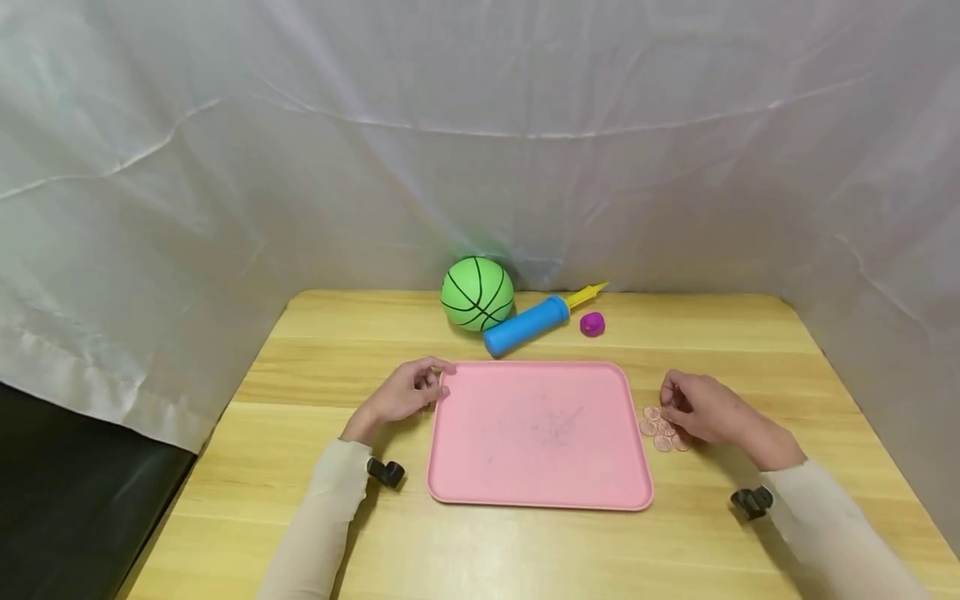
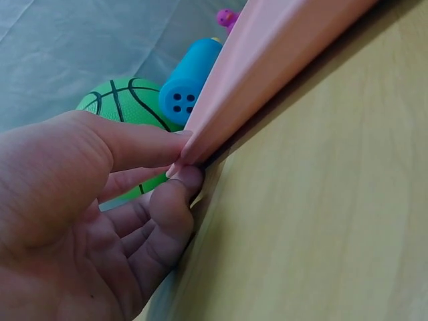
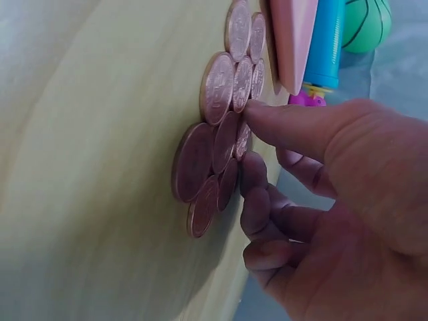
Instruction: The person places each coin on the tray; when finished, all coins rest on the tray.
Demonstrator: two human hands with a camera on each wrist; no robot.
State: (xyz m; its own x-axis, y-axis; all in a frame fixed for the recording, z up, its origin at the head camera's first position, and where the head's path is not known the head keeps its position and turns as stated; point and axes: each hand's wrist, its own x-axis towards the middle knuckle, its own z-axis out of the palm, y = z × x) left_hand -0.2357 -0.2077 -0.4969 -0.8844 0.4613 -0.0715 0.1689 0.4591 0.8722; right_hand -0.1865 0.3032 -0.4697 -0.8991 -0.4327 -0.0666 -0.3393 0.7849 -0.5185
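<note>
A pink tray [image 1: 536, 433] lies in the middle of the wooden table. My left hand [image 1: 408, 389] pinches its far left corner, thumb over the rim and fingers beneath, as the left wrist view [image 2: 87, 200] shows. To the tray's right, several copper-coloured coins [image 1: 662, 443] form a tight, flat cluster. At that cluster my right hand [image 1: 705, 408] has its thumb and bent fingertips against the coins. Seen from the right wrist, one coin [image 3: 243, 139] lies between thumb and fingertips, partly hidden; whether it is pinched I cannot tell.
Behind the tray stand a green ball [image 1: 477, 293] with black lines and a blue hand pump [image 1: 527, 325] with a yellow tip. A small purple toy duck [image 1: 592, 324] sits right of the pump. A grey-white curtain [image 1: 525, 167] hangs behind the table.
</note>
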